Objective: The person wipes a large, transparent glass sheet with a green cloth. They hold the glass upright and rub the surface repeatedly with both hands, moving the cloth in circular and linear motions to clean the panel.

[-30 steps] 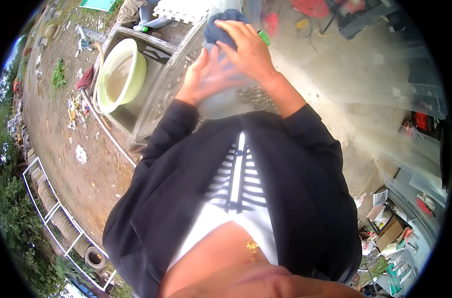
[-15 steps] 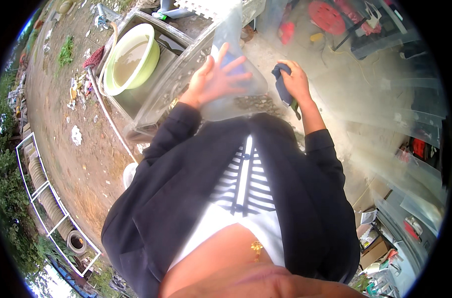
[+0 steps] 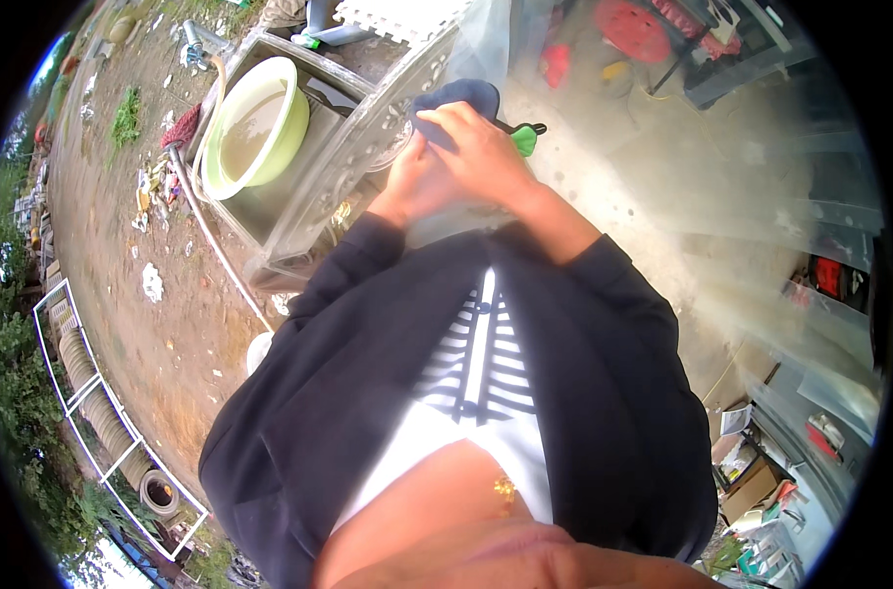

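Observation:
My right hand (image 3: 481, 152) is closed around a dark blue cloth (image 3: 466, 96) in front of my chest. A green piece (image 3: 524, 139) with a black end sticks out beyond the hand's right side. Close against it is my left hand (image 3: 412, 187), its thumb up near the cloth. The left hand's other fingers are hidden behind the right hand and hazy plastic. A clear plastic sheet (image 3: 481, 54) hangs around and beyond both hands. To the left, a pale green basin (image 3: 295, 133) of murky water stands in a grey sink (image 3: 260, 216).
A hose (image 3: 217, 83) runs beside the basin, and a pole (image 3: 211, 231) leans along the sink's left side. Cloudy plastic sheeting (image 3: 761, 226) hangs on the right. Beyond it is a red round stool (image 3: 631, 29). At far left is a white metal frame (image 3: 101, 456).
My right hand has moved left with the dark blue cloth and now meets my left hand. The left hand's fingers were spread against the plastic sheet before; now they are mostly hidden.

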Available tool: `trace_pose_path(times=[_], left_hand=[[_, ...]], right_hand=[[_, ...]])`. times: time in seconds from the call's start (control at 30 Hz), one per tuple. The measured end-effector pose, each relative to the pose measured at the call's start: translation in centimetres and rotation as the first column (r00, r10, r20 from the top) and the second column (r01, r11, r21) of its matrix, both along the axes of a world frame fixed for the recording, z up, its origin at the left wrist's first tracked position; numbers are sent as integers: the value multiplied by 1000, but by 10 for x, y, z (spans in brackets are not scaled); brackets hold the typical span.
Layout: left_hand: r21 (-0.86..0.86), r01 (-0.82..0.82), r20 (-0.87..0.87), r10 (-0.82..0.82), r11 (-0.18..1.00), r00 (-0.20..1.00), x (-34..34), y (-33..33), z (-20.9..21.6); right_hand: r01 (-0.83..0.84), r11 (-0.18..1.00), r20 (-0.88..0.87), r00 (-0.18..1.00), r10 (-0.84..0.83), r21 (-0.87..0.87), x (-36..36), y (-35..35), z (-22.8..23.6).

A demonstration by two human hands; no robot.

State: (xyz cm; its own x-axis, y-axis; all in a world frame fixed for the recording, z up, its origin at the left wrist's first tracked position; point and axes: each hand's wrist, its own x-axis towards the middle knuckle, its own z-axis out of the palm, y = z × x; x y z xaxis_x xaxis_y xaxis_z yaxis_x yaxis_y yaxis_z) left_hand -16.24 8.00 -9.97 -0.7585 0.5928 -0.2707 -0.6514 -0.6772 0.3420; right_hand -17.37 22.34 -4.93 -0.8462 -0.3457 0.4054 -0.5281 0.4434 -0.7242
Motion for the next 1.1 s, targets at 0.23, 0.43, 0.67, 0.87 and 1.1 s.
trace_pose_path(times=[0.23, 0.43, 0.67, 0.87, 1.1], left_hand=[[136, 25, -207, 4, 990, 978, -13, -2, 33], [132, -40, -126, 57, 990, 990, -26, -6, 41], [278, -49, -134, 89, 959, 987, -52, -17, 49], [342, -152, -78, 189, 928, 979, -67, 3, 61], [663, -91, -49, 163, 743, 985, -97, 14, 84]], right_hand=[[-362, 924, 40, 932, 360, 125, 36, 27, -3], [-385, 842, 391, 891, 231, 379, 26, 94, -74], [413, 908, 499, 773, -391, 71, -6, 181, -106], [330, 872, -118, 912, -394, -361, -10, 86, 13], [-65, 994, 136, 989, 52, 90, -8, 78, -123]])
